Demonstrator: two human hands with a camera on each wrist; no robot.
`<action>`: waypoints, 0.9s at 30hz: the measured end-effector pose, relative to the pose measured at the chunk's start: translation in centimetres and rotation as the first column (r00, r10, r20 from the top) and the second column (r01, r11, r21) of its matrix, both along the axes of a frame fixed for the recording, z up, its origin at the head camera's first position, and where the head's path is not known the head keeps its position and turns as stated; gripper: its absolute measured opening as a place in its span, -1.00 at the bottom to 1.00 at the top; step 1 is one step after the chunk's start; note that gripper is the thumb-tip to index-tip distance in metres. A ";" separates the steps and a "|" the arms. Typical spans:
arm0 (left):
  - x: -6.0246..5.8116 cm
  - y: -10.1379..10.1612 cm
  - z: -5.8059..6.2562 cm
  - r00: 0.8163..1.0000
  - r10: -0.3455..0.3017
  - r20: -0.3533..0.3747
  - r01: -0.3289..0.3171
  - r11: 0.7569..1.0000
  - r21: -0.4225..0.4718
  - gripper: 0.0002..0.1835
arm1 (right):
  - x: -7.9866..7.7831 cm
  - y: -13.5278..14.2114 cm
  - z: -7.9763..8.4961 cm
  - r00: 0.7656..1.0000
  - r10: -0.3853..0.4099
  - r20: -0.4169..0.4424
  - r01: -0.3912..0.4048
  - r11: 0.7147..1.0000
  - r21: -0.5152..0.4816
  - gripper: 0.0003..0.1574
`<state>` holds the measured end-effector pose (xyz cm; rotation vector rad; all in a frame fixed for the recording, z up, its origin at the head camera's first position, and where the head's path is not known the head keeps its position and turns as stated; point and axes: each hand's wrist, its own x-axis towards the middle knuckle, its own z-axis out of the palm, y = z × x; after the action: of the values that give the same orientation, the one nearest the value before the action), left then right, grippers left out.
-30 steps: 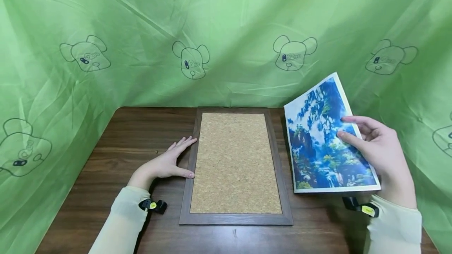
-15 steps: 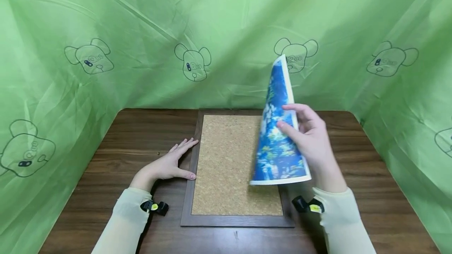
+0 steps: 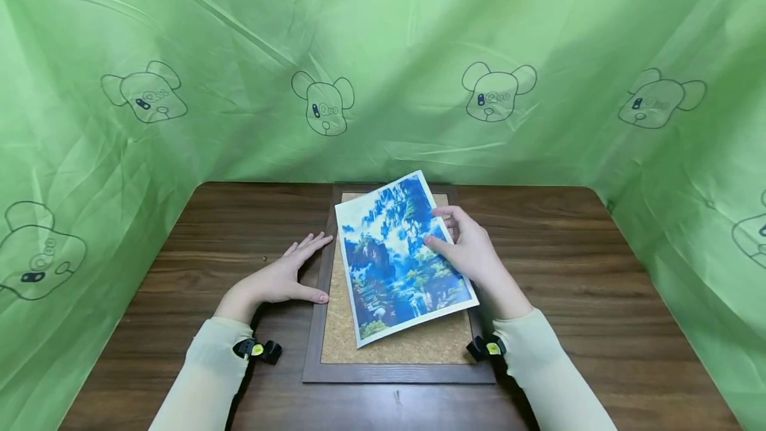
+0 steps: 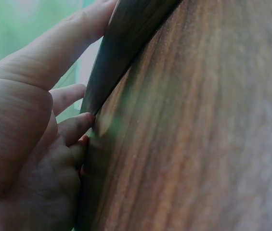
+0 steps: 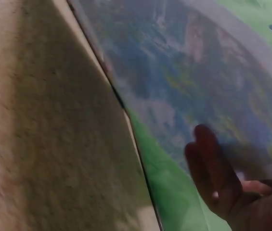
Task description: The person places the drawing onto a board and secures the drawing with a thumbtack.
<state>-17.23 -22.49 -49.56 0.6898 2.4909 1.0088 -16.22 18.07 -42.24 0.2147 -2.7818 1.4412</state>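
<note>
A picture frame with a dark wood border and a cork-coloured panel lies flat at the middle of the table. Above it, tilted, is a paper landscape print in blues with a white margin. My right hand pinches its right edge, thumb in front and the other fingers mostly behind. In the right wrist view the print stands off the cork with a gap below. Fingers spread, my left hand touches the frame's left border; the left wrist view shows its fingertips against the border's side.
A dark wood-grain table carries everything. Green cloth printed with bear heads hangs behind it and along both sides. Each wrist wears a small black camera. A tiny dark speck lies left of the frame.
My right hand has brought the print leftward from beside the frame to over it, lowering it in the last half second. The print bent midway and is flatter now. The left hand stays put.
</note>
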 end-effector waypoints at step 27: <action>-0.3 -0.2 -0.4 1.000 -0.014 -0.024 0.014 1.000 0.007 0.33 | -1.2 4.3 -2.5 0.958 0.101 0.268 -0.127 0.989 0.080 -0.63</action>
<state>-17.55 -22.72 -49.95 0.7246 2.5010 1.0100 -17.44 22.36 -44.77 0.2007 -3.1045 1.4579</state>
